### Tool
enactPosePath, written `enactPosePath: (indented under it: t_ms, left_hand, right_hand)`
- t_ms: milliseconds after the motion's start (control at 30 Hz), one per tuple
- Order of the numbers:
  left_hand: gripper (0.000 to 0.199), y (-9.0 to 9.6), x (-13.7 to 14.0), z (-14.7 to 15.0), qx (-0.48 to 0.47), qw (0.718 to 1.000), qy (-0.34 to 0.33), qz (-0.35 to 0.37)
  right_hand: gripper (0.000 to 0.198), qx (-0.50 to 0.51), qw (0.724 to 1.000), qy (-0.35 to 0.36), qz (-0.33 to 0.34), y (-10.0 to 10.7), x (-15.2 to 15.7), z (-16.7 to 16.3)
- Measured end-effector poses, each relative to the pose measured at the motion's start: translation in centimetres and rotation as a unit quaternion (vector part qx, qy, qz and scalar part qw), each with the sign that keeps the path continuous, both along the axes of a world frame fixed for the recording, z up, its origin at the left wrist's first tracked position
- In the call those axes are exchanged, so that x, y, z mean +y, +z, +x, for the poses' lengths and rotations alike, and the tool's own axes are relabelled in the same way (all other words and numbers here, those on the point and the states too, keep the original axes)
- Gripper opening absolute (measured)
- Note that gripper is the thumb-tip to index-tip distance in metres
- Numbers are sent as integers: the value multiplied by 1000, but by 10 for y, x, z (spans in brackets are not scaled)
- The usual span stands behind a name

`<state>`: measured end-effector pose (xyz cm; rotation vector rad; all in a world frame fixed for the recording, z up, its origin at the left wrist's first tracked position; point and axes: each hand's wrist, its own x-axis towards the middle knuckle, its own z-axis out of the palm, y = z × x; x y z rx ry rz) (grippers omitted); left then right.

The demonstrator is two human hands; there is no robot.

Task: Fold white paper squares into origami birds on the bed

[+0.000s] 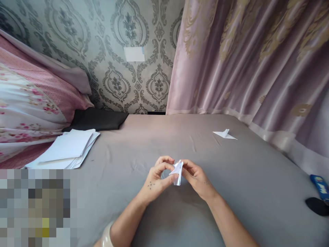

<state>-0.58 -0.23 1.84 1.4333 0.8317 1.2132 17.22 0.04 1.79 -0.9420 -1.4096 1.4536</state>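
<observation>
A stack of white sheets (pixel 66 149) lies at the bed's (pixel 154 137) left edge. Over the near middle, my left hand (pixel 155 180) and right hand (pixel 196 178) pinch a small folded paper piece (pixel 177 170) between fingertips. Another folded paper (pixel 224 134) rests toward the far right.

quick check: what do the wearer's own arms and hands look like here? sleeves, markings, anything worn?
Both forearms are bare, no sleeves in view. The left hand has a small cluster of dark dots marked on its back. A pale, glossy bangle sits on the left forearm at the bottom edge. The right hand shows no ring, watch or glove; a faint mark near its wrist is unclear.
</observation>
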Motion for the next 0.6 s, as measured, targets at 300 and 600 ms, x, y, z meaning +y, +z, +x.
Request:
enactPosePath:
  t_ms: [300,600]
  left_hand:
    - [19,1,1,3,-75,993,-37,-86]
    - [28,-2,2,3,-64,988,12,-142]
  right_hand:
    - [22,-73,992,-98,36,-6,-1,-5]
    - [20,-122,983,-62,123,13,-14,-12]
